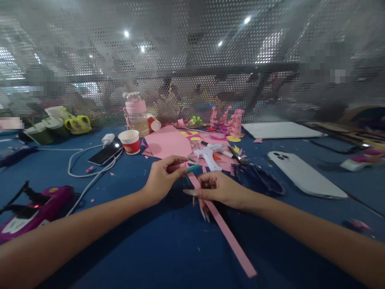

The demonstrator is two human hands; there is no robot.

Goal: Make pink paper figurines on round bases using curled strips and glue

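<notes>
My left hand (162, 178) pinches one end of a long pink paper strip (228, 237) around a thin teal-tipped stick (192, 168). My right hand (218, 190) rests on the strip just below, fingers pressing it against the blue table (150, 249). The strip runs from my hands toward the near right. Just beyond my fingers lies a white glue gun (210, 154), and black-handled scissors (258, 176) lie to the right of my right hand.
Pink paper sheet (168, 140), paper scraps and pink paper figures (228, 118) lie behind. A red paper cup (130, 141), pink-lidded bottle (136, 114), black phone (105, 153) with white cable, white phone (303, 174), a magenta device (36, 208) at left. A perforated screen (192, 60) closes the far edge.
</notes>
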